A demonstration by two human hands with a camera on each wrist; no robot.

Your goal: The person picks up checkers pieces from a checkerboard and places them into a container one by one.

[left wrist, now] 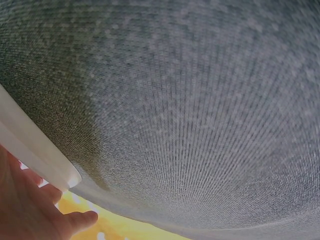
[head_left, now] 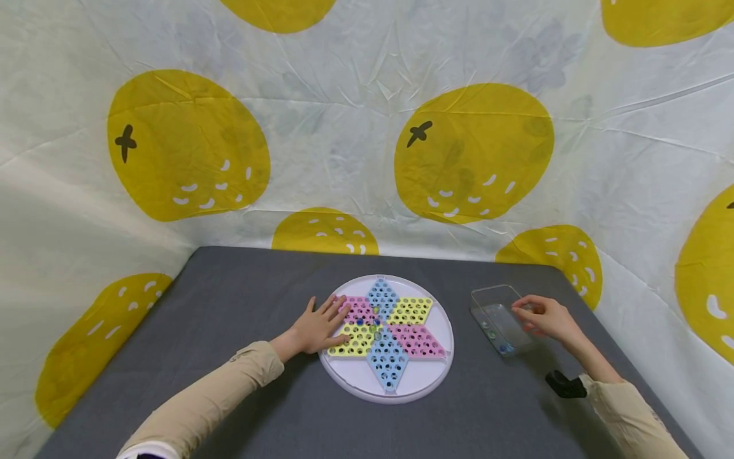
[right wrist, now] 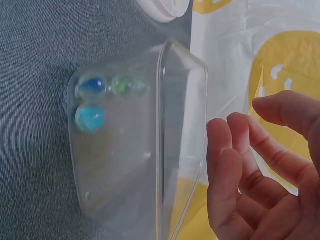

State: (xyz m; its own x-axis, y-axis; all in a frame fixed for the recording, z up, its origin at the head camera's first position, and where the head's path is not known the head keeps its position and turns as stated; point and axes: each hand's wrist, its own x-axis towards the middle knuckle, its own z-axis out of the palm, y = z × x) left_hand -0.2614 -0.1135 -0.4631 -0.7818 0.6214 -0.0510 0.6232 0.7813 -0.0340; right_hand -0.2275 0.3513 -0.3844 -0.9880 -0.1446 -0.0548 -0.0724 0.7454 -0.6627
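Observation:
A round white Chinese checkers board [head_left: 355, 375] carries a six-pointed star of blue, yellow and pink holed sections. Several marbles [head_left: 359, 322] sit near the star's centre. My left hand [head_left: 317, 328] lies with spread fingers over the board's left edge; the left wrist view shows it [left wrist: 30, 210] beside the white rim. To the right stands a clear plastic box [head_left: 504, 319] with blue and green marbles [right wrist: 91, 86] gathered at one end. Over its right side hovers my right hand [head_left: 547, 317], fingers bent loosely, thumb apart from the fingertips, nothing visible between them.
A dark grey cloth [head_left: 246, 287] covers the table. Behind and at both sides hangs a pale curtain [head_left: 332, 159] with large yellow fruit prints. A black strap [head_left: 564, 385] shows at the right wrist.

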